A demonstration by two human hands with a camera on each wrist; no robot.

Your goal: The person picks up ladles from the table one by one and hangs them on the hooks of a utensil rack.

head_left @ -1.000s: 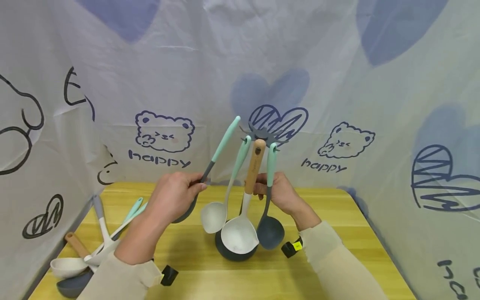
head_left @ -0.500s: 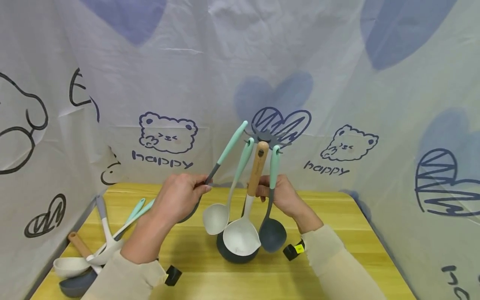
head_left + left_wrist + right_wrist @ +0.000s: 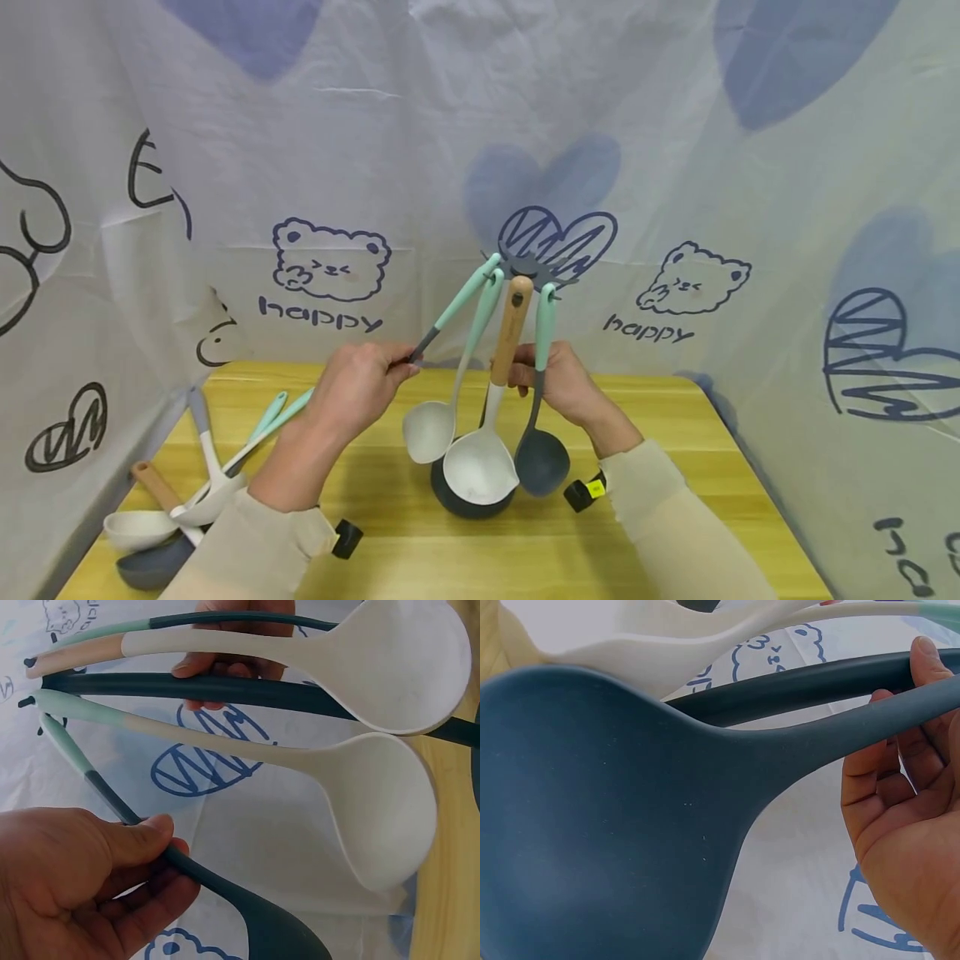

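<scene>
From the head view I see the left hand [image 3: 360,387] pinching the dark utensil [image 3: 461,299] by its shaft, thumb on one side and fingers curled on the other, just left of the stand. Its mint end is up at the left side of the hooks [image 3: 525,267]; I can't tell whether the hole is on a prong. The wide head runs out of my left wrist view.

I judge the utensil light and fairly stiff, perhaps with a little give at the head, and not fragile. The smooth shaft could twist between fingertips because the broad head weighs down the low end. I would hold it mid-shaft, just below the mint part, leaving the holed tip free.

The right hand [image 3: 573,387] grips the post [image 3: 150,685], fingers curled about it behind the dark ladle [image 3: 542,463]. That seems the right place to me: the post looks rigid, but with everything hanging on the near side, the stand may be top-heavy over its small base [image 3: 453,502]. The white spoon [image 3: 429,433] and white ladle [image 3: 480,471] hang close beside each other and look likely to swing if bumped. More utensils lie in a pile [image 3: 142,531] on the table's [image 3: 720,433] left side.
</scene>
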